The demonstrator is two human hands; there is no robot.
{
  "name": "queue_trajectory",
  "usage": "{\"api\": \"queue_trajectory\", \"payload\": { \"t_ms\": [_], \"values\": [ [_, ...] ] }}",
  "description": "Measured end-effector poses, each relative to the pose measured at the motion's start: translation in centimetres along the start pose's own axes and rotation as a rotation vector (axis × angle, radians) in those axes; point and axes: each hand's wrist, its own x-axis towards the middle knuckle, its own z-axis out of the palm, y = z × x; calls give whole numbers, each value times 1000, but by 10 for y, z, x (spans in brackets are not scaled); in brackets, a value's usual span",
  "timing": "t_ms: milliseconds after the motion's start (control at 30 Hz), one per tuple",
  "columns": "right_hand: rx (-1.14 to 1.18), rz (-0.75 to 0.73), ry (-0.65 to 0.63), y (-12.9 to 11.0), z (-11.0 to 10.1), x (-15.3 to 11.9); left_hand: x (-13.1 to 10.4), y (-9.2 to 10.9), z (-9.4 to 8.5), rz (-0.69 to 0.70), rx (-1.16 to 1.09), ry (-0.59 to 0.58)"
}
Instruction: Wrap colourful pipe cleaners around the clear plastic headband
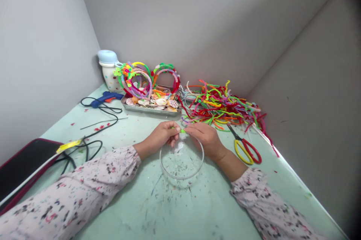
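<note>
In the middle of the table, both of my hands close around the top of a whitish ring [182,178], whose lower part hangs toward me. A short bit of bright green pipe cleaner [182,131] shows between the fingertips. My left hand [166,133] pinches at the left of this green bit. From the right, my right hand [205,138] has its fingers pressed over the ring and the green end. The fingers partly hide how the pipe cleaner meets the ring.
Scissors [244,149] lie at right, below a heap of pipe cleaners [217,104]. Behind my hands, a metal tray [149,109] holds seashells and colourful wrapped rings. A blue glue gun [107,98], its black cord, a lidded cup [109,73] and a dark tablet-like device [28,163] are left.
</note>
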Motion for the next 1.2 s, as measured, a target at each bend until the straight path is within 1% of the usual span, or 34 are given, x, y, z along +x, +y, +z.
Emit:
{"api": "queue_trajectory", "payload": {
  "t_ms": [400, 500, 567, 700, 767, 1033, 1133, 1200],
  "values": [
    [-24, -41, -23, 0, -3, 0, -1, 1, -2, -12, 8, -20],
    [-5, -23, -24, 0, -2, 0, -2, 1, -2, 5, 23, -22],
    [23, 16, -23, -1, 0, 0, -2, 1, 0, 33, 25, -8],
    [117, 151, 3, -3, 3, 2, -3, 0, 1, 103, 23, 40],
    [181, 234, 32, -5, 4, 3, -3, -2, 2, 121, 18, 45],
    [501, 704, 157, -6, 3, 6, -1, -4, 0, 159, -7, 60],
    [663, 836, 193, -5, 2, 5, -1, -4, 1, 166, 12, 70],
    [719, 885, 181, -4, 1, 4, -1, -4, 2, 167, 22, 80]
  ]
}}
